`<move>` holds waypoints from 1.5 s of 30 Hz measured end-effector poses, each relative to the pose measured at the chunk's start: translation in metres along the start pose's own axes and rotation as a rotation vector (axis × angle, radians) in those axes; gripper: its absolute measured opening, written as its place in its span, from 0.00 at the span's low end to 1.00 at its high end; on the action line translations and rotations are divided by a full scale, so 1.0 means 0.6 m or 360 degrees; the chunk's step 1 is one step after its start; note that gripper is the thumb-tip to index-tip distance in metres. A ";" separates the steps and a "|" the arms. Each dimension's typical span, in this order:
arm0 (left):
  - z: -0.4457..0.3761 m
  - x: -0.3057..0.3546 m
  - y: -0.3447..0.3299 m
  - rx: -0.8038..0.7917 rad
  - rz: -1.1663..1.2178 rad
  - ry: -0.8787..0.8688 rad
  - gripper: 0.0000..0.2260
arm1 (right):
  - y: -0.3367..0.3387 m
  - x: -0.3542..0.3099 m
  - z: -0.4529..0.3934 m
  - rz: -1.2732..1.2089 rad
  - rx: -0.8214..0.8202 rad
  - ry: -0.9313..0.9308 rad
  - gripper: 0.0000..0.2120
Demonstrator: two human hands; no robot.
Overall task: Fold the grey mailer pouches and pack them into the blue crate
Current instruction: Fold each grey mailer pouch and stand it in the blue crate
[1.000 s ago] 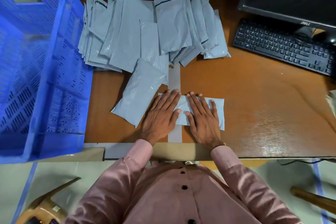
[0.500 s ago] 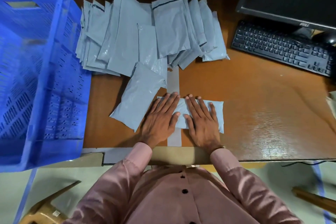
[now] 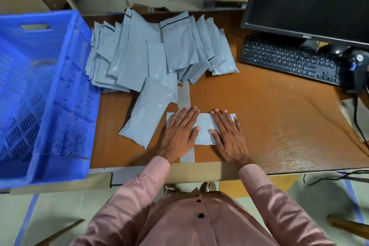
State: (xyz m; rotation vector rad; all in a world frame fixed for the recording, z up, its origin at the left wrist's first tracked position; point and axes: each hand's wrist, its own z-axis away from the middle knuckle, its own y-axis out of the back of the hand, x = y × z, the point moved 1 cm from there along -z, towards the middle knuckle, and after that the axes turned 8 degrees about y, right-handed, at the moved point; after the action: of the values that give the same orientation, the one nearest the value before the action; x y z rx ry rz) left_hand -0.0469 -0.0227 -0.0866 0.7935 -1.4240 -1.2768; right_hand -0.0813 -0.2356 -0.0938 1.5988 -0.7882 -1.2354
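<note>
A folded grey mailer pouch (image 3: 204,129) lies flat near the table's front edge. My left hand (image 3: 179,132) presses its left end with straight fingers. My right hand (image 3: 227,134) presses its right end the same way. A gap of bare pouch shows between the two hands. Another grey pouch (image 3: 146,113) lies unfolded and slanted just left of my left hand. A fanned pile of several grey pouches (image 3: 155,54) covers the back of the table. The blue crate (image 3: 44,94) stands at the left, its near wall beside the slanted pouch; its floor is mostly hidden.
A black keyboard (image 3: 289,60) and a dark monitor (image 3: 311,0) stand at the back right. A black handheld device (image 3: 357,72) with a cable sits at the far right. A strip of grey tape (image 3: 184,96) runs across the brown table (image 3: 279,126).
My hands have slid apart along the folded pouch, the left one leftward and the right one rightward, so more of the pouch shows between them. The view has tilted up.
</note>
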 end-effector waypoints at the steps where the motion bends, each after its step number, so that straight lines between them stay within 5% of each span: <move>1: -0.001 -0.002 -0.005 0.0006 -0.0041 0.0002 0.26 | 0.000 0.000 -0.001 -0.0011 -0.0004 0.0003 0.29; 24: -0.009 -0.002 -0.013 0.0023 -0.0109 -0.0029 0.27 | 0.002 0.001 -0.008 -0.0035 -0.0032 0.0016 0.28; 30: -0.012 0.008 -0.006 0.0016 -0.0072 -0.0032 0.27 | 0.018 0.013 -0.008 -0.0321 0.0022 -0.0006 0.26; 45: -0.024 0.039 -0.033 0.0026 -0.0066 -0.0065 0.27 | 0.015 0.032 -0.004 -0.0063 0.0041 -0.0021 0.26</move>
State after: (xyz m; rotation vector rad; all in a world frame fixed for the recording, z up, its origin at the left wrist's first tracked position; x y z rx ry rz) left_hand -0.0425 -0.0530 -0.1011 0.8162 -1.4589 -1.3212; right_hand -0.0732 -0.2554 -0.0925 1.6353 -0.7868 -1.2699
